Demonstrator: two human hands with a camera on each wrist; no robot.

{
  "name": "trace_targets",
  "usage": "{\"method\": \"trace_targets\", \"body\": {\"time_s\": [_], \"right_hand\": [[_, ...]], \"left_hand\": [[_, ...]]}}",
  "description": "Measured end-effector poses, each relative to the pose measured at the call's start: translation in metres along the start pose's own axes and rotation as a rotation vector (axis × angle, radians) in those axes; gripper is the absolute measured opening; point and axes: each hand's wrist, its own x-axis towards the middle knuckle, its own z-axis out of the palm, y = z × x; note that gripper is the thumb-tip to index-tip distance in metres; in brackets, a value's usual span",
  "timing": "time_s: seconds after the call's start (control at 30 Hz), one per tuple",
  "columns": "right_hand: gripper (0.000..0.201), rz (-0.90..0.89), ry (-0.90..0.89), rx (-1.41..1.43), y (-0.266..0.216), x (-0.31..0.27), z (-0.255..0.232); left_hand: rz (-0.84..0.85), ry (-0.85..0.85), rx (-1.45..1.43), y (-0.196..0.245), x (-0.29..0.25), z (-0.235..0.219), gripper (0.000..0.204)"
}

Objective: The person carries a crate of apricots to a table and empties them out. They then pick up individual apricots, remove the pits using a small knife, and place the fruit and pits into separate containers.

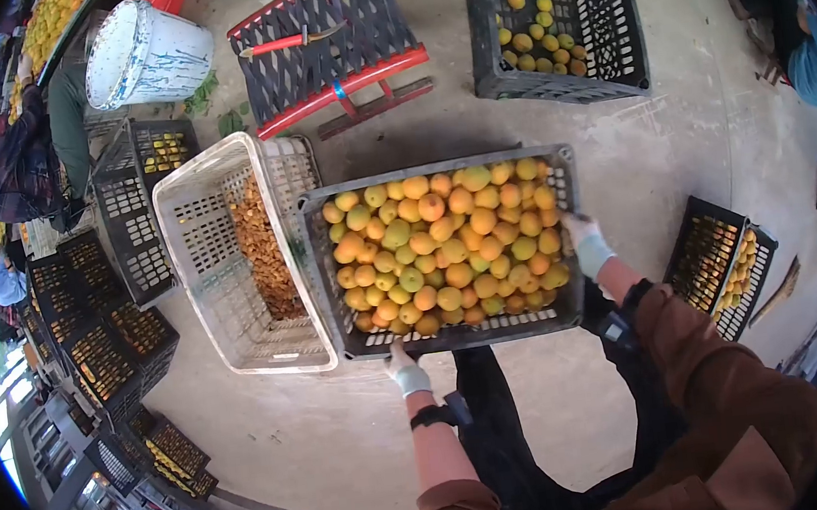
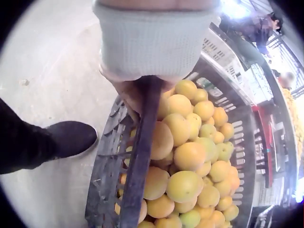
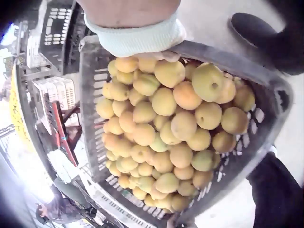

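Observation:
A black plastic crate [image 1: 575, 323] full of round yellow-orange and greenish fruit [image 1: 448, 251] is held level in front of the person's legs. My left hand [image 1: 406, 368], in a whitish glove, grips its near side; in the left wrist view the fingers curl over the dark rim [image 2: 141, 156]. At the right end, my gloved right hand [image 1: 588, 242] grips the crate's wall, its fingers partly hidden behind the rim. Against the crate's left end, overlapped by it in the head view, stands a white plastic basket [image 1: 222, 324] with brown scraps [image 1: 265, 250] inside.
Beyond the crate is a red-framed stool [image 1: 328, 54] with a red-handled knife [image 1: 277, 45] on it. Another black crate [image 1: 551, 91] holding a few fruit stands back right. A paint-streaked white bucket [image 1: 154, 58] and stacked crates [image 1: 106, 356] are leftward. People sit at both sides.

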Motion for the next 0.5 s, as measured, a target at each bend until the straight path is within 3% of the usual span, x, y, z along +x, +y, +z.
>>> {"method": "trace_targets", "body": {"time_s": [0.1, 0.23, 0.3, 0.33, 0.4, 0.5], "right_hand": [[0.031, -0.009, -0.01, -0.032, -0.026, 0.012, -0.035], [0.034, -0.113, 0.016, -0.095, -0.049, 0.042, -0.072], [0.034, -0.095, -0.01, -0.093, -0.054, 0.058, -0.081], [0.034, -0.073, -0.032, -0.1, -0.055, 0.063, -0.084], [0.033, -0.04, -0.046, -0.103, -0.057, 0.072, -0.085], [0.032, -0.088, -0.009, -0.085, -0.054, 0.062, -0.082]], "left_hand": [[-0.136, -0.121, -0.074, -0.023, -0.032, 0.006, 0.048], [-0.244, -0.153, -0.064, -0.04, -0.077, 0.029, 0.04], [-0.335, -0.421, -0.069, -0.039, -0.083, 0.026, 0.034], [-0.338, -0.417, -0.061, -0.026, -0.081, 0.021, 0.034], [-0.731, -0.595, 0.678, 0.018, -0.058, 0.007, 0.038], [0.328, -0.365, 0.839, 0.053, -0.015, 0.006, 0.05]]}}
